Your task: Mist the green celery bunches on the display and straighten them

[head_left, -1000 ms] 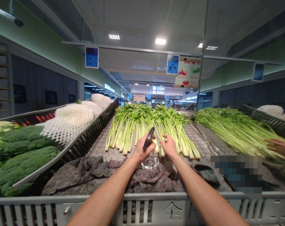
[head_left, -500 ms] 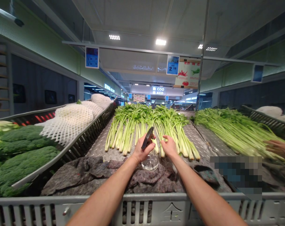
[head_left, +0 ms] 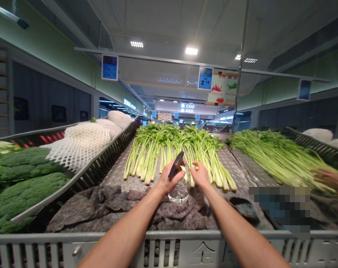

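Note:
My left hand [head_left: 169,179] is wrapped around a clear spray bottle [head_left: 179,195] with a black trigger head, holding it upright over the front of the display. Clear liquid shows in the bottle's lower part. To its right, my right hand [head_left: 200,175] is held with bent fingers apart, close to the cut ends of the celery [head_left: 146,163]; nothing shows in it. The celery lies side by side, leaves at the back and pale stalk ends toward me. Below both hands lies a crumpled grey cloth [head_left: 107,204].
Broccoli [head_left: 32,186] and cauliflower in white foam nets [head_left: 79,143] fill the left side, behind a black slatted divider [head_left: 102,156]. A grey slatted rail [head_left: 124,235] runs along the front. On the right, a mirror panel [head_left: 269,111] reflects celery and a hand. Price signs [head_left: 205,78] hang above.
Both hands stay in nearly the same place, the left still around the spray bottle. The view has shifted very slightly.

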Demonstrator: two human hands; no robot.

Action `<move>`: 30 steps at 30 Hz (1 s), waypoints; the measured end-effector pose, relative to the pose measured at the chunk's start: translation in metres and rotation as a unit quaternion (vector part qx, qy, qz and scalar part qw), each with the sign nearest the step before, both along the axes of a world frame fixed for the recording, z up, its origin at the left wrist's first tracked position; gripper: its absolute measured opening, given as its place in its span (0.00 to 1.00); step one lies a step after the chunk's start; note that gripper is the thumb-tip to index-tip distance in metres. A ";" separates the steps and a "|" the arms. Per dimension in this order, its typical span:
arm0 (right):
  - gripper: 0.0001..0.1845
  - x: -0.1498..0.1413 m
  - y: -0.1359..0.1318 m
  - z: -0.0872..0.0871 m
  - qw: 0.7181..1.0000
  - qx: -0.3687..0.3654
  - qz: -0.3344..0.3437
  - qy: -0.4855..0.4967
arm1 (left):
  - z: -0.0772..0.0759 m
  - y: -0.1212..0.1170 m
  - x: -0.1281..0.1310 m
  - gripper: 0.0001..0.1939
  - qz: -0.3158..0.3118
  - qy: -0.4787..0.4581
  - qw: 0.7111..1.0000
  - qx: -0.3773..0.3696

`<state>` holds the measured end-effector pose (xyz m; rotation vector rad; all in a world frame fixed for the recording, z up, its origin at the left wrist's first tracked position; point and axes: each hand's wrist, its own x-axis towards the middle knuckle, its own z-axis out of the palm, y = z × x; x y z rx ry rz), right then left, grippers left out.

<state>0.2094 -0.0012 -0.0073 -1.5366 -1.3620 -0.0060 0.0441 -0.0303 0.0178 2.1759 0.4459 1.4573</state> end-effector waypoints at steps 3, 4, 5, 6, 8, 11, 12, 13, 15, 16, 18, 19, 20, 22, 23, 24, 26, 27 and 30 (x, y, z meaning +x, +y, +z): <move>0.20 0.000 0.000 0.000 1.000 -0.001 0.002 0.000 | 0.002 0.000 0.000 0.13 -0.003 0.001 1.000 -0.016; 0.20 0.000 0.000 0.000 1.000 -0.001 0.002 0.000 | 0.002 0.000 0.000 0.12 -0.004 0.002 1.000 -0.024; 0.20 0.000 0.000 -0.001 1.000 -0.001 0.003 0.000 | 0.002 0.000 0.000 0.12 -0.005 0.005 0.999 -0.031; 0.20 0.000 0.000 -0.001 1.000 0.000 0.004 0.001 | 0.003 0.000 0.000 0.11 -0.005 0.008 0.999 -0.038; 0.19 0.001 0.001 -0.001 1.000 0.001 0.003 0.002 | 0.003 0.001 0.000 0.11 -0.005 0.011 0.999 -0.041; 0.19 0.001 0.001 -0.001 1.000 0.003 -0.001 0.008 | 0.002 0.001 0.000 0.14 -0.003 0.009 0.999 -0.032; 0.19 0.001 0.001 -0.001 1.000 0.004 -0.001 0.011 | 0.001 0.001 0.000 0.14 -0.002 0.008 1.000 -0.028; 0.19 0.001 0.001 -0.001 1.000 0.003 -0.001 0.014 | 0.001 0.001 -0.001 0.14 -0.002 0.006 1.000 -0.025; 0.20 0.001 0.000 0.000 1.000 0.003 0.001 0.020 | 0.001 0.002 -0.001 0.14 -0.002 0.002 1.000 -0.021; 0.20 0.000 -0.001 0.001 1.000 0.003 0.003 0.023 | 0.000 0.002 -0.001 0.14 -0.004 0.001 1.000 -0.020; 0.20 -0.001 -0.002 0.002 1.000 0.004 0.007 0.026 | 0.000 0.002 -0.001 0.14 -0.008 0.001 1.000 -0.020; 0.20 -0.002 -0.003 0.002 1.000 0.004 0.008 0.027 | 0.000 0.002 0.000 0.14 -0.009 0.002 1.000 -0.021; 0.20 -0.003 -0.003 0.002 1.000 0.006 0.008 0.028 | 0.000 0.002 0.000 0.14 -0.011 0.003 1.000 -0.021; 0.20 -0.003 -0.003 0.003 0.999 0.016 0.005 0.036 | 0.000 0.000 0.001 0.14 -0.016 0.009 0.999 -0.026; 0.20 -0.003 -0.003 0.004 0.999 0.025 0.001 0.043 | 0.000 0.000 0.002 0.14 -0.020 0.016 0.999 -0.031; 0.19 -0.003 -0.003 0.005 0.998 0.036 -0.004 0.051 | 0.000 -0.001 0.003 0.14 -0.024 0.025 0.999 -0.038; 0.19 0.002 -0.003 0.009 0.995 0.062 -0.024 0.080 | 0.001 -0.002 0.004 0.14 -0.036 0.042 0.997 -0.053; 0.19 0.006 -0.004 0.012 0.992 0.074 -0.039 0.096 | 0.002 -0.002 0.004 0.14 -0.044 0.045 0.996 -0.059; 0.21 0.029 -0.010 0.020 0.981 0.102 -0.091 0.135 | 0.004 -0.003 0.005 0.13 -0.060 0.037 0.995 -0.068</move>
